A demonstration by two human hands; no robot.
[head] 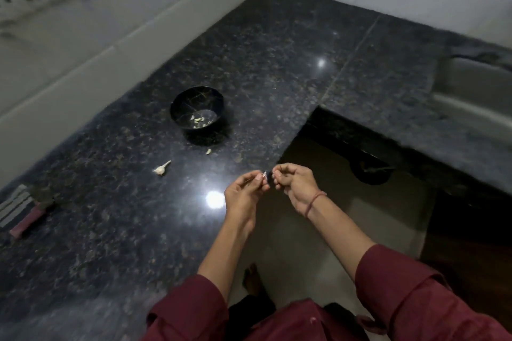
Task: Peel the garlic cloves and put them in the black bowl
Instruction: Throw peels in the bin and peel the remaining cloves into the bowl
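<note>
A black bowl (197, 110) stands on the dark granite counter (116, 230) with several pale peeled cloves lying in its bottom. My left hand (245, 191) pinches a small garlic clove (264, 175) between thumb and fingertips, just past the counter's front edge. My right hand (295, 184) is close beside it with curled fingers at the clove's tip; whether they hold a bit of skin I cannot tell. One loose clove (208, 151) lies on the counter just in front of the bowl. A stemmed garlic piece (162, 169) lies further left.
White tiled walls (83, 44) close the counter at the left and back. A steel sink (476, 91) is set in at the far right. A striped cloth and a reddish object (25, 218) lie at the left edge. The floor and a foot show below.
</note>
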